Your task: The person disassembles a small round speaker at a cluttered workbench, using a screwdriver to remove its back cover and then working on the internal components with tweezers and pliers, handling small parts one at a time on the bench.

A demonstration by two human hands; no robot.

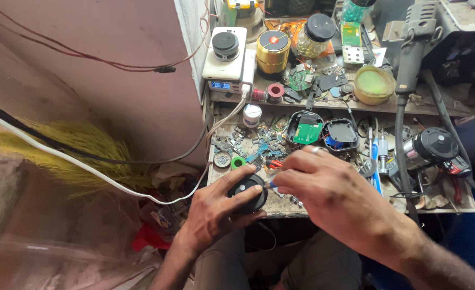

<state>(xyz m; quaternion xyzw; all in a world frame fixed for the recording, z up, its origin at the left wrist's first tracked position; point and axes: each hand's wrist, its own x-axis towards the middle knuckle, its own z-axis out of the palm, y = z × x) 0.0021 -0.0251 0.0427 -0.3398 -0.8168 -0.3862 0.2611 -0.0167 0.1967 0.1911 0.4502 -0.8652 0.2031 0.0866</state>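
Black and round, a small plastic casing point(246, 191) sits at the front edge of a cluttered bench point(355, 207), clamped in the left hand point(213, 212), whose fingers and thumb wrap its rim. The right hand point(329, 188) is just beside it, fingers pinched together on a thin tool with a blue tip point(271, 185) that touches the casing's right side. A ring shows on 1 finger of this hand.

Just beyond the right hand lie 2 opened black housings: 1 with a green circuit board point(305, 129), 1 with blue parts inside point(340, 135). Beyond the left hand, loose circuit fragments point(248, 145) cover the bench, with a small white jar point(252, 114) farther off. Farther still stand a white charger block point(225, 53) and a gold cylinder speaker point(273, 51). To the right of the right hand rests a black and silver motor-like part point(430, 147).
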